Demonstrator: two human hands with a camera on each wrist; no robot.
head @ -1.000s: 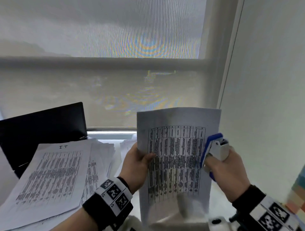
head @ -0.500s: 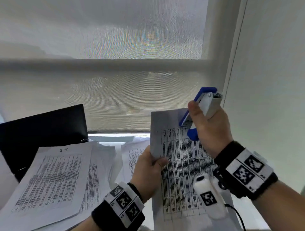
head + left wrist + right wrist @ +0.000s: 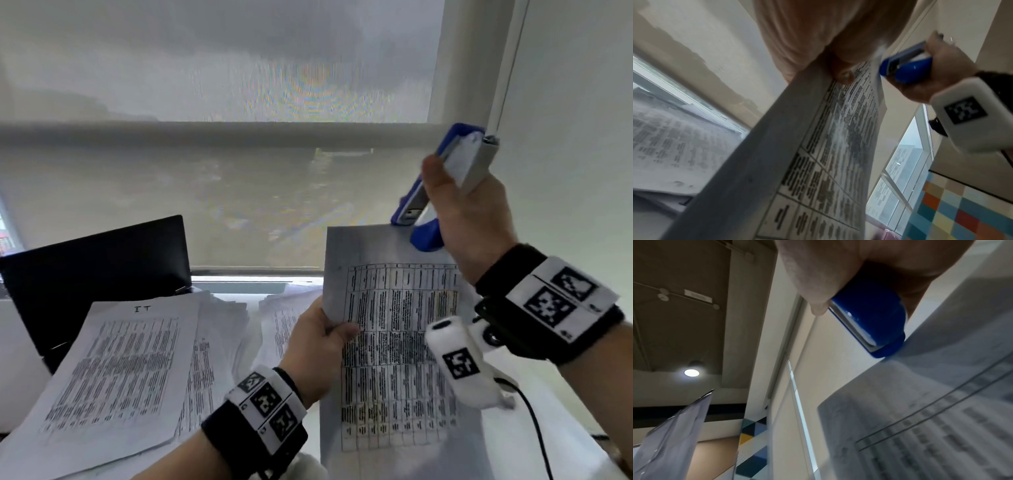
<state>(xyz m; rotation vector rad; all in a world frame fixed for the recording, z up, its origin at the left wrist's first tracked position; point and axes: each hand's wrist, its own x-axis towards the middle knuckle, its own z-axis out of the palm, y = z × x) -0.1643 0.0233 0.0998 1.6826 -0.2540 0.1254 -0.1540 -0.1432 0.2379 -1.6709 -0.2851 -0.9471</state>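
Pinching the printed sheets (image 3: 394, 363) upright, the left hand (image 3: 313, 349) is steadying them so the right hand (image 3: 476, 219), fingers curled round the blue stapler (image 3: 459, 164), is holding its mouth at their corner above the left thumb.

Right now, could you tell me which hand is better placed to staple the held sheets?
The right hand: it grips the blue stapler, whose mouth sits at the top edge of the sheets. The left hand steadies their side.
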